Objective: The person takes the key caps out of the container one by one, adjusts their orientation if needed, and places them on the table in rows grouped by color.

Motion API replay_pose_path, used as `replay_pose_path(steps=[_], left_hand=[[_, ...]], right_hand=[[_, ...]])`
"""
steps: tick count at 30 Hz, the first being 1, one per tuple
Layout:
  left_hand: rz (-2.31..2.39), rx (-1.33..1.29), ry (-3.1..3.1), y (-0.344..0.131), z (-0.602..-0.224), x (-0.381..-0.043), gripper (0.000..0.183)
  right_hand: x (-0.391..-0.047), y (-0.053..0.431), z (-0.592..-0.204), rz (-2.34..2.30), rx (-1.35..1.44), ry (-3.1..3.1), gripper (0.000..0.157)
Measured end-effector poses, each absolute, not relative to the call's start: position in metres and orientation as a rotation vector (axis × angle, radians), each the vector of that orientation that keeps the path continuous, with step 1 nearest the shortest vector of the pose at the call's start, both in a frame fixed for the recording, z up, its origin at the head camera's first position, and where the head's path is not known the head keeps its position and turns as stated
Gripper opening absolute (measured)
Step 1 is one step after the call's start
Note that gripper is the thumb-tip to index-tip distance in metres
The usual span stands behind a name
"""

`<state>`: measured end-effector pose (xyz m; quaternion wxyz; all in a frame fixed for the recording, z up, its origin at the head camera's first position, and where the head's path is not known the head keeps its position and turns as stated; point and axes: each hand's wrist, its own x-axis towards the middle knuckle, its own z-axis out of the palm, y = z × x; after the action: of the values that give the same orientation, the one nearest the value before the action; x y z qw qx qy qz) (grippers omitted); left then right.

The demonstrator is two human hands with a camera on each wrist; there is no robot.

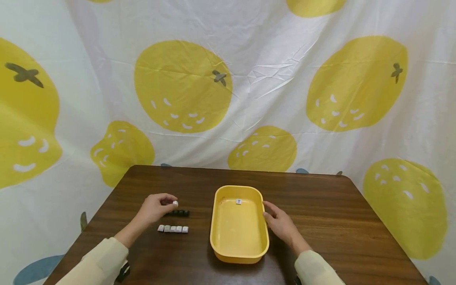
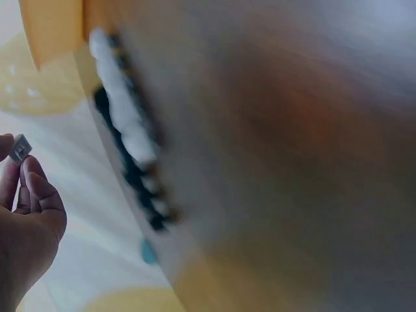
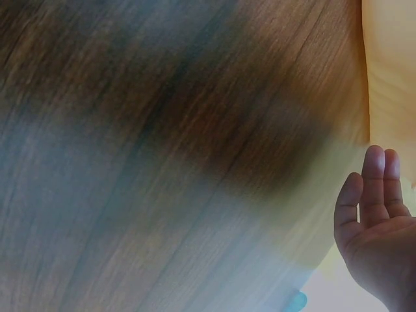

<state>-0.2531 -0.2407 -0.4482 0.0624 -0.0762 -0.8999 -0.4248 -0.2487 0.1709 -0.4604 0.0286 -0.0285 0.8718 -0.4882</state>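
Head view, left hand (image 1: 154,206) pinching white keycap (image 1: 175,203) (fingers curled)

Head view bright, even, sharp; soft shadow under yellow tray (image 1: 217,237) on counter (image 1: 320,213), mild bending at frame edges. Both wrist views heavily motion-blurred: wood grain smeared, small pieces streaked. Left hand (image 2: 23,221) and right hand (image 3: 380,227) stay fairly crisp.
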Motion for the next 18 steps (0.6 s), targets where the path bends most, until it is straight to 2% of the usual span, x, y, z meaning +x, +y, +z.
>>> replay_pose_path(steps=[9,18], left_hand=[[-1.209,-0.105,-2.783,-0.297,-0.471,-0.221,0.023],[-1.156,-0.189,-2.851,-0.305,-0.487,-0.215,0.018]], right_hand=[[-0.25,0.17,-0.459,-1.49,-0.097,2.702,0.045],[-0.249,0.169,-0.458,-1.448,-0.087,2.714,0.045]])
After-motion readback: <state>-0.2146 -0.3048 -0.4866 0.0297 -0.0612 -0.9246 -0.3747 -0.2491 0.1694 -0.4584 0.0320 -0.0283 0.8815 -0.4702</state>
